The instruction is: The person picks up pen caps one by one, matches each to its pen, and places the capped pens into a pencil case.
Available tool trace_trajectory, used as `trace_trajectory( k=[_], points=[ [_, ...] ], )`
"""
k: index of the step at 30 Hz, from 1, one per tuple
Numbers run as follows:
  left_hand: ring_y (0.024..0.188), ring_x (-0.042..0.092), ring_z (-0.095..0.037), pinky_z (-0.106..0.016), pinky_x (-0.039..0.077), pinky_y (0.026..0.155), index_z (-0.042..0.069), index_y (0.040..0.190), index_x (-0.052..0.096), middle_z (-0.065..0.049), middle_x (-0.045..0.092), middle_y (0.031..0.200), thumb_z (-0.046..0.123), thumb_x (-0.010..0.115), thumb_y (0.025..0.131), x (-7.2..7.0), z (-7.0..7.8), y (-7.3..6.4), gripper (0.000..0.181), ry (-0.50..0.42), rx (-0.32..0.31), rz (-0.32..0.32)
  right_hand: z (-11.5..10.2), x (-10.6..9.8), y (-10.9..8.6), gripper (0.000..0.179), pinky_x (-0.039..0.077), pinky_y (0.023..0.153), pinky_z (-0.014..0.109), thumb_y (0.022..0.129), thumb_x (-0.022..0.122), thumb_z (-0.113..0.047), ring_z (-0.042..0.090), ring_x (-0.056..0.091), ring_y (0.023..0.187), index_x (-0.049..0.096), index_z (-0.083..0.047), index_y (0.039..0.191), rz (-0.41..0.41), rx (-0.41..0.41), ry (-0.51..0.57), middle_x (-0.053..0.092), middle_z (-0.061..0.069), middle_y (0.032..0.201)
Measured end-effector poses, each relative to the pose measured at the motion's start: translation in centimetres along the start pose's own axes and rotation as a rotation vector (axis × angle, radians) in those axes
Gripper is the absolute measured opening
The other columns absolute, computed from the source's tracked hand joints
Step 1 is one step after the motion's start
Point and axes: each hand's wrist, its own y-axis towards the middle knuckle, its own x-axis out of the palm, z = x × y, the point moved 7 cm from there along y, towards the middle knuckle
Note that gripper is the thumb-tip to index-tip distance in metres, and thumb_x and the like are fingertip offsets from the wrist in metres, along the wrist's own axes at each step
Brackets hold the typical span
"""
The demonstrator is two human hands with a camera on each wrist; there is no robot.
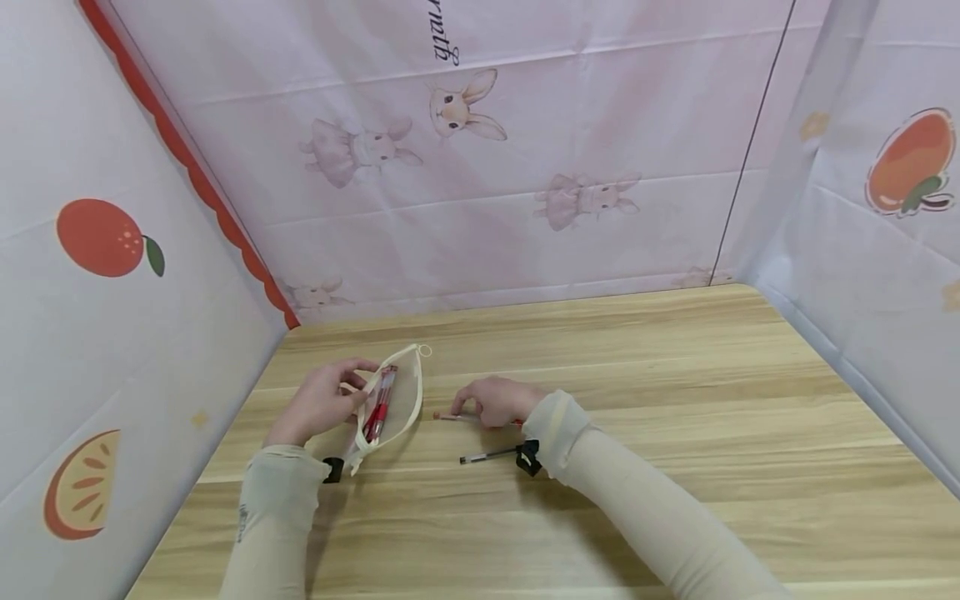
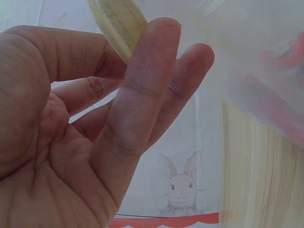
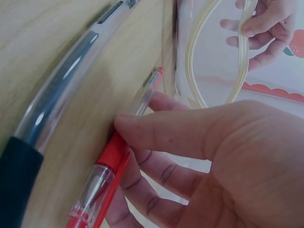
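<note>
My left hand (image 1: 321, 402) holds one zip edge of a clear pouch (image 1: 411, 408) with cream trim, between thumb and fingers. The pouch's mouth gapes wide, and several red pens (image 1: 384, 403) lie inside it. To its right, my right hand (image 1: 501, 402) pinches another red pen (image 3: 108, 159) by the barrel, low over the table. In the right wrist view the thumb is on one side of that pen and the fingers are on the other. A black pen (image 1: 487, 456) lies on the table just nearer than the right hand.
The wood-grain table (image 1: 675, 400) is bordered by a pink rabbit-print sheet (image 1: 495, 242) at the back. White fruit-print sheets stand at the left (image 1: 187, 333) and right (image 1: 862, 275). A black wrist strap piece (image 1: 528, 457) hangs beside the right cuff, overlapping the black pen's end.
</note>
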Motion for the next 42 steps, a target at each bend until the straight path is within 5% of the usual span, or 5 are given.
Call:
trace_trajectory(
  k=[8,15,20,26,42],
  points=[
    [0.089,0.071,-0.024,-0.046,0.067,0.072,0.006,0.144,0.062,-0.025,0.068,0.120,0.001,0.061,0.102,-0.1,0.0,-0.2,0.043,0.008,-0.003,0.002,0.6,-0.3,0.1,0.055,0.047,0.069,0.028,0.098,0.054,0.010,0.016,0.053,0.077,0.069,-0.025,0.137,0.044,0.062,0.129,0.070,0.011,0.124],
    [0.087,0.072,-0.022,-0.045,0.067,0.072,0.006,0.145,0.061,-0.025,0.068,0.120,0.001,0.061,0.102,-0.2,0.1,-0.3,0.043,-0.005,0.004,-0.002,0.3,-1.4,0.4,0.058,0.041,0.047,0.023,0.101,0.052,0.010,0.012,0.049,0.054,0.054,-0.016,0.153,0.094,0.025,0.346,0.071,0.020,0.102],
    [0.086,0.073,-0.021,-0.044,0.067,0.071,0.004,0.146,0.060,-0.026,0.067,0.120,0.001,0.060,0.102,-0.1,0.0,-0.3,0.044,-0.039,0.008,-0.003,-0.5,-2.1,0.5,0.062,0.053,0.062,0.026,0.099,0.059,0.005,0.014,0.063,0.067,0.050,-0.014,0.158,0.139,0.015,0.452,0.078,0.023,0.104],
    [0.087,0.073,-0.022,-0.046,0.067,0.073,0.005,0.148,0.059,-0.026,0.066,0.123,0.001,0.059,0.103,-0.3,-0.1,-0.3,0.045,-0.046,-0.001,-0.005,-1.6,-2.2,1.1,0.056,0.064,0.088,0.048,0.101,0.067,-0.005,0.016,0.069,0.076,0.054,-0.011,0.155,0.179,0.058,0.578,0.076,0.014,0.102],
    [0.091,0.073,-0.025,-0.048,0.067,0.075,0.005,0.149,0.058,-0.025,0.067,0.122,0.002,0.060,0.104,-0.5,0.3,-0.2,0.045,-0.020,0.005,-0.006,-4.9,-1.3,3.7,0.053,0.065,0.091,0.048,0.098,0.071,-0.005,0.017,0.070,0.076,0.059,-0.003,0.150,0.228,0.066,0.730,0.071,0.011,0.102]
  ],
)
